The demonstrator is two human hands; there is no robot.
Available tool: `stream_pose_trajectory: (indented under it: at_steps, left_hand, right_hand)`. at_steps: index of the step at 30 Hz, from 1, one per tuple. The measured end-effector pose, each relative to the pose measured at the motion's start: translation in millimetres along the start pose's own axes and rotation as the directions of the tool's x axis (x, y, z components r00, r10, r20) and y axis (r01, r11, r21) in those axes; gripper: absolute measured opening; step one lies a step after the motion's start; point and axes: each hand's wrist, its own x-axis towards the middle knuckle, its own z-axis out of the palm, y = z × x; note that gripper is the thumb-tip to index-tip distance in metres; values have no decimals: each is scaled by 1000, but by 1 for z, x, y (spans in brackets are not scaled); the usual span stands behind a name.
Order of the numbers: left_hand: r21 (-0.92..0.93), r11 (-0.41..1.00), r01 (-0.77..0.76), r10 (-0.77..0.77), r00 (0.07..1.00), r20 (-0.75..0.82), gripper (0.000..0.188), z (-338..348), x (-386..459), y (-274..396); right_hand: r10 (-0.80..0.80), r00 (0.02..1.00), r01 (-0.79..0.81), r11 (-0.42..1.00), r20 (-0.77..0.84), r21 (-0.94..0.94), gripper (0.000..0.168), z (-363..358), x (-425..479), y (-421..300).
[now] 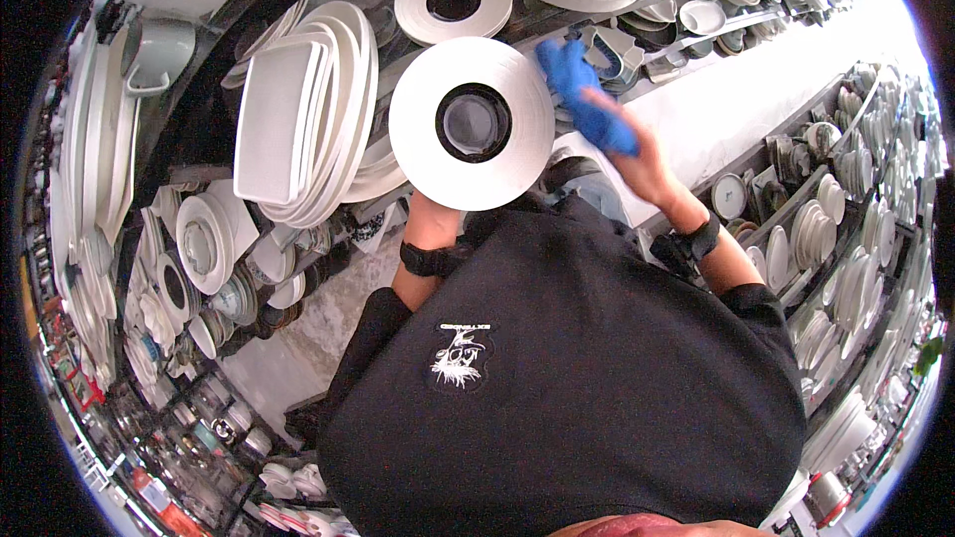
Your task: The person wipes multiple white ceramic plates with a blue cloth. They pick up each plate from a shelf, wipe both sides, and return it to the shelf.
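A round white plate with a wide rim and a black, glossy centre (421,123) is held in front of my chest. My left hand (435,210) supports it from below at the near edge; its fingers are hidden under the plate. To the plate's right, my right hand (630,138) holds a crumpled blue cloth (578,89), whose far end is close to the plate's right rim. Just beyond the held plate lies a stack of similar white plates with black centres (410,4).
White rectangular and oval dishes (272,119) stand stacked on the left. A grey mug (160,52) is at the upper left. Crowded shelves of plates (813,231) run along the right, and more crockery (205,242) fills shelves at the lower left. A shelf with bowls (701,16) extends at the upper right.
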Motion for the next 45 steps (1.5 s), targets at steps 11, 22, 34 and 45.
stream_pose_trajectory:
  at_steps: [11,22,34,45]
  left_hand:
    - [-376,916,-140,132,990,-48,45,18,15,-4]
    - [-941,291,-175,10,984,-180,52,45,77,-5]
    - [-986,98,-132,47,991,-128,47,61,68,38]
    - [-797,538,-274,57,955,-290,46,38,33,10]
  right_hand:
    - [-423,811,580,669,405,-464,74,77,40,-34]
    - [-267,920,350,890,286,-294,77,77,19,-55]
    - [-266,957,288,859,112,-424,76,77,27,-54]
    - [312,923,-259,937,-227,232,53,52,-14,71]
